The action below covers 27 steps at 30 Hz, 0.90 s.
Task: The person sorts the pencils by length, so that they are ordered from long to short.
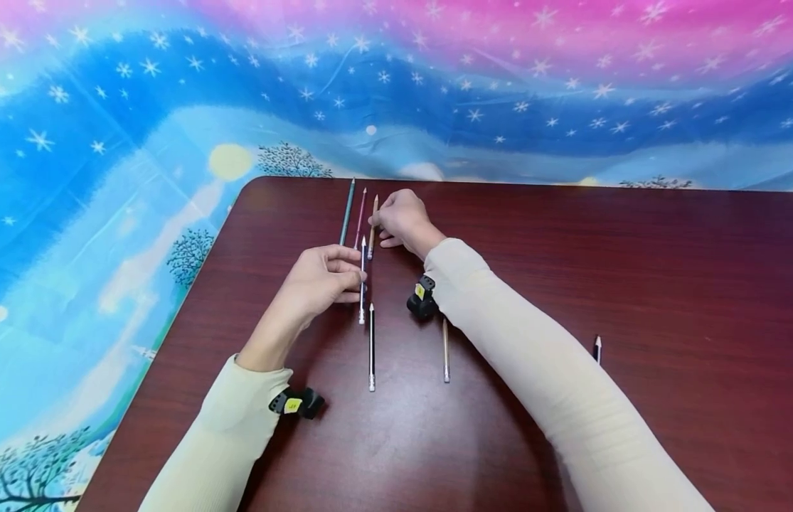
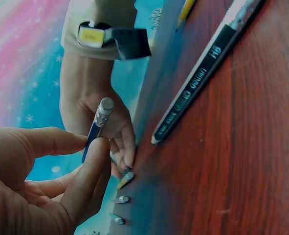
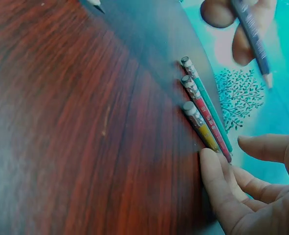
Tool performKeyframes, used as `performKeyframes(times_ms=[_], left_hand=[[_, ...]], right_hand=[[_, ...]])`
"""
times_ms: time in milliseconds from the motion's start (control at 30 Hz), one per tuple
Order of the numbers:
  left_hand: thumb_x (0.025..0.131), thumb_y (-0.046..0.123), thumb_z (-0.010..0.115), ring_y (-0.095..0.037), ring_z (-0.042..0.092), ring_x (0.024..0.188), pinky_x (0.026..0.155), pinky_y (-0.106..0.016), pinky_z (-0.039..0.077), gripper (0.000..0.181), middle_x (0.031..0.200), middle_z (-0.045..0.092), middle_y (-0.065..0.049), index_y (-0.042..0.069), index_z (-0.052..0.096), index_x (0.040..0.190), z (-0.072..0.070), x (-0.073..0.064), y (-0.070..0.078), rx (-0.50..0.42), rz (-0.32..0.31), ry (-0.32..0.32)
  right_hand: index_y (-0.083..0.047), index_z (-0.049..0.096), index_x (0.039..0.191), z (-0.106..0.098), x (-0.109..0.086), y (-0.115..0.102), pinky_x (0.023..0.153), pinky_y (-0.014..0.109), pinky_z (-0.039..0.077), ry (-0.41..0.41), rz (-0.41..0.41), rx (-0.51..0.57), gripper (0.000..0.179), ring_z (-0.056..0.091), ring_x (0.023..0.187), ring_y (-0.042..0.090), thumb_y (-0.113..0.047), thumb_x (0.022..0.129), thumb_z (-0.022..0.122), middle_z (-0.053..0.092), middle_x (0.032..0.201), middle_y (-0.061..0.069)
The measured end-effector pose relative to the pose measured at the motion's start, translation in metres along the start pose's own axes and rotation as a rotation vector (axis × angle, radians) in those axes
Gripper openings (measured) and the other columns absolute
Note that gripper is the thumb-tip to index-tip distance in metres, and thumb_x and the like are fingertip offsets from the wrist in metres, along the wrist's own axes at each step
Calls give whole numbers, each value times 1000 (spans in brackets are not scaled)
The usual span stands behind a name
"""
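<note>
My left hand [image 1: 326, 277] pinches a dark blue pencil [image 2: 93, 134] between thumb and fingers, its white eraser end toward me and its sharpened tip pointing away. At the far left of the table, a teal pencil [image 3: 212, 105], a red pencil [image 3: 208, 115] and a yellow pencil [image 3: 202, 128] lie side by side, eraser ends toward me. Beside the yellow one is my right hand [image 1: 404, 220]. In the right wrist view its thumb tip lies right at that pencil's side, while the index finger stands apart from the thumb.
A black HB pencil [image 2: 193, 88] lies on the dark red table [image 1: 530, 249] nearer me. Right of it lies another yellow pencil [image 1: 446, 352], partly behind the right wrist camera [image 1: 423, 297]. One more dark pencil [image 1: 597, 348] shows beyond my right sleeve. A patterned cloth [image 1: 146, 142] hangs behind.
</note>
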<state>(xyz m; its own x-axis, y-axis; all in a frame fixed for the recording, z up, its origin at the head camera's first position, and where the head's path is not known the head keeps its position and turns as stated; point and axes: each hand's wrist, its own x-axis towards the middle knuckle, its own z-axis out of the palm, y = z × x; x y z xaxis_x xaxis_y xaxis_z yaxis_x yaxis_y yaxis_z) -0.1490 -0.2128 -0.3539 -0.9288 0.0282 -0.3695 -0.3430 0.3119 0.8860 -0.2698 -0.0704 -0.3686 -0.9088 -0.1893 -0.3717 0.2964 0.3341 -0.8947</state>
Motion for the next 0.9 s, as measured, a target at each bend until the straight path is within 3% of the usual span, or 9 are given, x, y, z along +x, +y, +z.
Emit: performKeyframes(times_ms=[233,400,533,900], left_hand=[[99,1,62,-8,70,79,75,-27,65,34,119,71,-23,-5,60,133,2,10,0,-70,-4,17],[98,1,62,-9,69,77,75,-27,65,37,110,72,-17,-7,60,134,2,20,3,-86,15,27],[97,0,61,-9,70,76,74,-27,65,38,108,71,-15,-7,60,134,1,29,7,-96,17,36],[99,2,63,-10,71,77,78,-29,66,36,126,70,-24,-4,64,134,7,57,25,-53,-9,52]], right_hand=[[-3,60,105,-14,-12,3,82,39,65,-77,-27,-18,8,66,92,29,-8,102,65,68,117,20],[-3,60,106,-23,-23,5,78,37,65,-105,-46,-37,9,67,98,30,-8,101,65,70,122,17],[-3,60,107,-30,-35,6,78,38,66,-118,-68,-49,11,67,100,32,-9,101,66,69,119,14],[-4,61,109,-55,-53,14,79,39,66,-109,-79,-62,12,66,92,27,-11,101,66,69,121,21]])
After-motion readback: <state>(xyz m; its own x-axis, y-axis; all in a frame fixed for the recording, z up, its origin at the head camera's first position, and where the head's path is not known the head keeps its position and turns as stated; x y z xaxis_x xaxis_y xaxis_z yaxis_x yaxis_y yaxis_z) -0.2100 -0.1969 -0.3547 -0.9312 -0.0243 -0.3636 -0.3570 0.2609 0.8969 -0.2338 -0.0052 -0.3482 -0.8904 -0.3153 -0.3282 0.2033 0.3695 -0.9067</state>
